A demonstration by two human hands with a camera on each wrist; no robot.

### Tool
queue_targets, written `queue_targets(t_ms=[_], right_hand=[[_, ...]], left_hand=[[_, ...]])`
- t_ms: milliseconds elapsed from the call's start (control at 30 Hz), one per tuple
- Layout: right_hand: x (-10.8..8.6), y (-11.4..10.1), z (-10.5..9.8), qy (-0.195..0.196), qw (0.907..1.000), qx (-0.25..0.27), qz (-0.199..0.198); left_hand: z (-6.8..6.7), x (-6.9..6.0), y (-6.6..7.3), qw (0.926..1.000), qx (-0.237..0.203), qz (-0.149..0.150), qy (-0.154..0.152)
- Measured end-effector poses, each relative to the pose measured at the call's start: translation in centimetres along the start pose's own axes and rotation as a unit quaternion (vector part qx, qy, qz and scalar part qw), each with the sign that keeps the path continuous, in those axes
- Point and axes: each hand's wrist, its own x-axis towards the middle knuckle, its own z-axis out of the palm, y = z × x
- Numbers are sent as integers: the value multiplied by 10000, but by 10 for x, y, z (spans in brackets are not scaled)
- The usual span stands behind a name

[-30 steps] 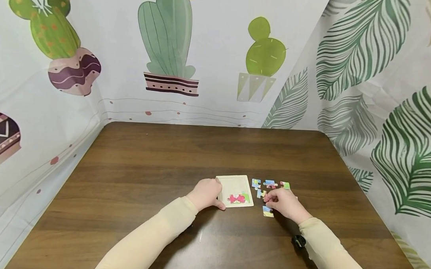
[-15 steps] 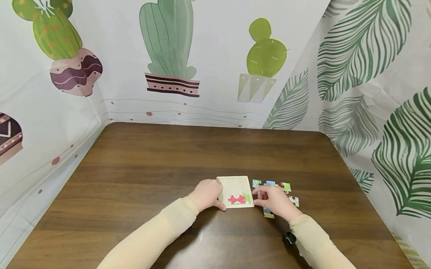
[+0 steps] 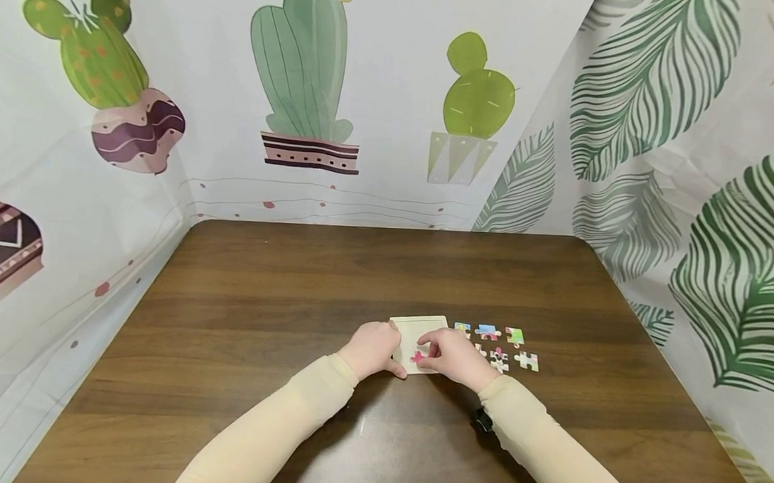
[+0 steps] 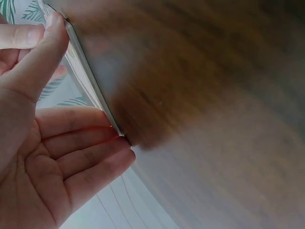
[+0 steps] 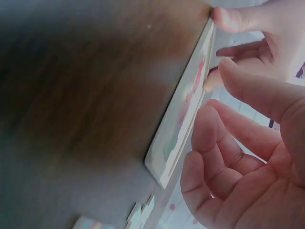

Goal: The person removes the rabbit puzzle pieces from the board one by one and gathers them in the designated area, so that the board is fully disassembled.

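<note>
My left hand [image 3: 369,347] holds the left side of a pale wooden puzzle tray [image 3: 411,327], its thumb at the near corner. In the left wrist view the thumb and fingers meet the edge of the tray [image 4: 88,76]. My right hand [image 3: 461,359] is over the right part of the tray, fingers bent, with a gap between thumb and forefinger. No piece shows between them in the right wrist view. A pinkish-red puzzle piece [image 3: 417,357] lies in the tray near the fingertips; the tray's right part is hidden by the hand.
Several loose jigsaw pieces lie right of the tray, among them a blue and red piece [image 3: 487,332], a green piece [image 3: 514,335] and a whitish piece [image 3: 527,361]. All lie on the brown wooden table [image 3: 283,280], with patterned cloth [image 3: 392,92] behind it.
My right hand has moved left from the loose pieces to over the tray, uncovering pieces on the right. The left hand has stayed on the tray's left side.
</note>
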Motion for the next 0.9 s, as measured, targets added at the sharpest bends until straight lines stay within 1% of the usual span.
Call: queue_targets(t_ms=[167, 333, 433, 633, 800, 900], right_hand=[[3, -2, 4, 13, 9998, -160, -131], [5, -2, 6, 83, 9994, -305, -124], [5, -1, 6, 140, 9988, -406, -236], [6, 1, 7, 225, 9978, -462, -431], [6, 2, 8, 159, 9979, -445, -449], [6, 2, 8, 143, 9981, -422, -435]], left_hand=[[0, 0, 0, 10000, 46, 32, 24], [-2, 0, 0, 10000, 34, 34, 10], [-1, 0, 0, 10000, 55, 26, 26], [0, 1, -1, 9999, 112, 26, 59], [0, 1, 0, 10000, -10, 27, 38], [-1, 0, 0, 10000, 38, 56, 54]])
